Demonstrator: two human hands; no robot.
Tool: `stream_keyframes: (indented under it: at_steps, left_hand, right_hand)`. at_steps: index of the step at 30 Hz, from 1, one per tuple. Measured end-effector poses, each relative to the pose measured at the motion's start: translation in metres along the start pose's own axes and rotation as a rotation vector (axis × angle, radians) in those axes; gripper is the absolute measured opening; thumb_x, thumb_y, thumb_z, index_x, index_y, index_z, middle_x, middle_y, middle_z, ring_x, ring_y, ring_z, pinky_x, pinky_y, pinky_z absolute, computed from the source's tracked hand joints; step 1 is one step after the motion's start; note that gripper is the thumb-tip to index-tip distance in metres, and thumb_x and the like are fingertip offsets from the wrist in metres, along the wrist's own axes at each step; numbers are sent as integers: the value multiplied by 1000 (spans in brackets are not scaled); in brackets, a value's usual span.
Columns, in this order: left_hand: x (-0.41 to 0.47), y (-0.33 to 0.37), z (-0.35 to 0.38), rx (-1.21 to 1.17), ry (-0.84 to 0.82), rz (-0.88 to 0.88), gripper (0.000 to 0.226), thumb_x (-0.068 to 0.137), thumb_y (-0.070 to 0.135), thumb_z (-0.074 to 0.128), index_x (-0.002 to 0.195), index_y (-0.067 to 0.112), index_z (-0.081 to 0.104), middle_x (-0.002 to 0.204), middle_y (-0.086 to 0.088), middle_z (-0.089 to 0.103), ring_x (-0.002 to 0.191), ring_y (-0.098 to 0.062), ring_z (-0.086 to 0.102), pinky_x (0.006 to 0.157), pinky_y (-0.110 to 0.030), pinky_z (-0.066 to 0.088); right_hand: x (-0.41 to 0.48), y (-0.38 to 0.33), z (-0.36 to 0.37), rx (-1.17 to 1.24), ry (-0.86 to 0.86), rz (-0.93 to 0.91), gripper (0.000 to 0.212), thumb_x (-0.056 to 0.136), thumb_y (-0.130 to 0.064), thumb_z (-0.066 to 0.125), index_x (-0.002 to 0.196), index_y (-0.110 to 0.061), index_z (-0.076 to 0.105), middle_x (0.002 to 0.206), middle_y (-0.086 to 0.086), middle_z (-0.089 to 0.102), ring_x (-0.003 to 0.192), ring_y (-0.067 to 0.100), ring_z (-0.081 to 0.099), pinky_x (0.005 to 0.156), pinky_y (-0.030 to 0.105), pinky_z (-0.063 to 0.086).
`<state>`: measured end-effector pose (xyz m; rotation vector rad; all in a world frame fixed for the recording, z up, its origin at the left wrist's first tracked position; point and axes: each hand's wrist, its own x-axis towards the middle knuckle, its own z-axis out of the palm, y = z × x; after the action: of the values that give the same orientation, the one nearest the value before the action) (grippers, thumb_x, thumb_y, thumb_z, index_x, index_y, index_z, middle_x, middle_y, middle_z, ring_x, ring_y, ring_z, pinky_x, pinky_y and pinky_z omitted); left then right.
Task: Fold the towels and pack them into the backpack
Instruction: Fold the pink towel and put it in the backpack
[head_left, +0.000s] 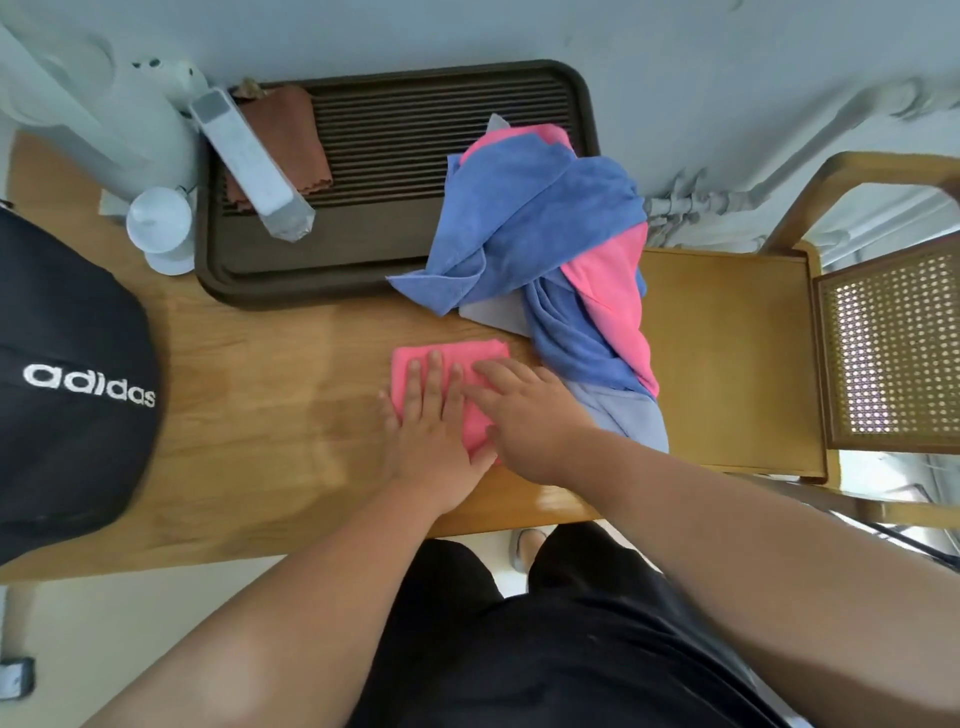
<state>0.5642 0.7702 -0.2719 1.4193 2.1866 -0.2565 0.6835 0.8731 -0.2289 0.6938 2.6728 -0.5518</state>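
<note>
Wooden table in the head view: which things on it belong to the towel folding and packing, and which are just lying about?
Job:
folded pink towel under left hand and right hand
heap of blue and pink towels
black Adidas backpack

Lying about:
dark brown slatted tray
brown cloth
white cup
grey-white long packet

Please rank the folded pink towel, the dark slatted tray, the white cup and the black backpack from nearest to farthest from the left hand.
From the left hand:
1. Folded pink towel, under the palm.
2. Dark slatted tray, beyond it.
3. Black backpack, far left.
4. White cup, back left corner.
</note>
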Motion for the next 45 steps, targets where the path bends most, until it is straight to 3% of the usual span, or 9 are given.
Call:
stream_keyframes:
  at_steps: [5, 9, 14, 18, 21, 23, 28, 32, 45]
  left_hand:
    - [-3, -14, -8, 52, -6, 78, 106, 81, 87, 16, 154, 23, -26, 158, -3, -40, 146, -25, -36, 116, -60, -15]
    - [-14, -40, -18, 28, 74, 110, 99, 88, 77, 37, 159, 25, -8, 166, 0, -23, 153, -24, -21, 122, -57, -6]
    - [-35, -81, -29, -139, 202, -125, 93, 82, 59, 65, 156, 18, 26, 158, -9, 32, 141, -32, 31, 115, -46, 27]
    - [-44, -112, -33, -177, 165, -290, 96, 77, 62, 71, 152, 17, 32, 146, -9, 42, 133, -30, 39, 107, -42, 35]
    - [-50, -131, -31, -189, 153, -290, 101, 70, 65, 76, 149, 18, 36, 143, -9, 44, 132, -31, 39, 108, -42, 35]
    - [-53, -139, -30, -207, 123, -252, 106, 66, 65, 79, 150, 20, 33, 144, -7, 42, 133, -30, 39, 109, -41, 35]
    - [-45, -151, -33, -139, 83, -61, 118, 61, 67, 82, 154, 25, 24, 150, -3, 34, 136, -28, 34, 112, -45, 34]
    - [-30, -154, -46, -94, -12, 43, 118, 61, 64, 84, 155, 22, 25, 152, -2, 34, 139, -27, 33, 114, -46, 32]
    - [-13, -135, -75, 165, -82, 149, 68, 65, 55, 85, 120, 24, 61, 117, 0, 53, 116, -23, 50, 97, -42, 44]
  right_hand:
    - [2, 8, 3, -70, -154, 24, 73, 98, -45, 50, 160, -30, 13, 169, -1, 2, 155, 32, -5, 124, 48, 2]
    - [0, -5, 5, 93, -211, 93, 75, 95, -35, 54, 160, -20, 20, 165, 8, 7, 150, 40, 11, 123, 51, 20]
    - [-3, -55, 9, 289, -272, 131, 64, 95, -42, 57, 149, -13, 39, 152, 15, 23, 131, 37, 44, 113, 46, 39]
    - [-1, -101, 20, 531, -358, 208, 69, 98, -43, 56, 151, -5, 34, 148, 16, 27, 131, 31, 44, 110, 38, 41]
    - [7, -118, 15, 683, -340, 252, 20, 98, -40, 56, 101, -21, 62, 102, 0, 55, 90, 19, 57, 79, 34, 51]
    - [16, -121, 6, 603, -267, 277, 18, 98, -43, 56, 87, -30, 62, 86, -8, 60, 77, 10, 57, 68, 26, 48]
    - [47, -104, -8, 187, 68, 259, 67, 85, -40, 72, 145, -27, 45, 134, 0, 51, 120, 22, 52, 99, 40, 49]
    - [66, -89, -6, -103, -115, 174, 98, 77, -48, 78, 156, -29, 23, 149, 3, 36, 133, 29, 39, 107, 47, 41]
    - [80, -82, -6, -161, -182, 88, 65, 74, -50, 82, 128, -23, 59, 120, -1, 56, 115, 25, 51, 90, 40, 48]
